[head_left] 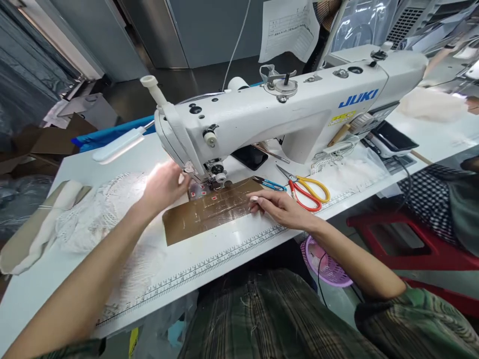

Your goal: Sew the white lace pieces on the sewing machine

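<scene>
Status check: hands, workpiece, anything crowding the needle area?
Left hand open at the presser foot, over white lace. Right hand flat, fingertips on the brown taped panel. Scissors lie just beyond the right hand, apart from it.

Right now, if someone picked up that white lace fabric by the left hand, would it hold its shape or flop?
The white lace fabric would probably flop: it lies rumpled in soft folds on the sewing table. It looks light, since its open mesh lets the table show through. It could snag, as its holes sit near the left hand and the sewing machine.
</scene>
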Action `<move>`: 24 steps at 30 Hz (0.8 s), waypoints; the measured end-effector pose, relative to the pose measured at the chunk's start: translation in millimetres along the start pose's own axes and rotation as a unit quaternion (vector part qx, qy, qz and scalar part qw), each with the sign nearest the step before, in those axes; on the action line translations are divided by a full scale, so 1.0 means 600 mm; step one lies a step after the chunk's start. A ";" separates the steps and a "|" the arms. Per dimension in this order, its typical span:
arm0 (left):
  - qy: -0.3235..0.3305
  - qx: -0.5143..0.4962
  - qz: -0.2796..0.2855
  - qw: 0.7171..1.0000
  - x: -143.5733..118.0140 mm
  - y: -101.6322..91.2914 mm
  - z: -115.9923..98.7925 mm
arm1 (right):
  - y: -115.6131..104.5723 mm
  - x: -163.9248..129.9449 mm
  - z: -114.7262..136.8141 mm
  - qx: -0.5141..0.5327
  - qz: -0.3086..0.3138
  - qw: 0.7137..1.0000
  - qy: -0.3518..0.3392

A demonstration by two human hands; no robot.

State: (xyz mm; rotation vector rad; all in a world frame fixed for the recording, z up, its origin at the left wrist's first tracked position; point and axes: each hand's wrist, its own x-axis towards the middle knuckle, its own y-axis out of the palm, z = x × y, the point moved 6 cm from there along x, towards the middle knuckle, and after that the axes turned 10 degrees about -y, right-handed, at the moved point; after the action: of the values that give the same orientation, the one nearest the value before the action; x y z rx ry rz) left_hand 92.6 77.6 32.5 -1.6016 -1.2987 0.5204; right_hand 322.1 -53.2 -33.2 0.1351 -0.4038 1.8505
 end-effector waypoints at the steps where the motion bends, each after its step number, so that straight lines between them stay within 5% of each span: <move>1: 0.016 0.044 0.010 0.999 -0.027 -0.001 -0.011 | 0.011 0.003 0.000 0.051 -0.008 0.999 0.005; 5: 0.145 -0.022 -0.007 0.989 -0.144 -0.010 -0.097 | 0.062 0.021 0.015 0.167 -0.026 0.986 -0.010; 9: 0.162 -0.149 -0.067 0.973 -0.204 -0.015 -0.146 | 0.114 0.025 0.033 0.266 -0.004 0.964 0.011; 13: 0.151 -0.190 -0.098 0.965 -0.222 -0.015 -0.136 | 0.150 0.010 0.028 0.375 0.003 0.919 0.118; 17: 0.175 -0.194 -0.065 0.963 -0.231 -0.007 -0.116 | 0.164 -0.002 0.023 0.432 0.009 0.881 0.194; 24: 0.040 -0.267 -0.035 0.962 -0.243 0.010 -0.078 | 0.161 0.012 0.039 0.302 0.108 0.918 0.235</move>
State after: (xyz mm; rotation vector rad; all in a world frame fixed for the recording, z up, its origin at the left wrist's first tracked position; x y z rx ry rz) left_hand 83.3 -74.3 13.3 -1.9797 -1.5093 0.0531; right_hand 225.9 -80.1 -29.3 0.0582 0.5176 2.0945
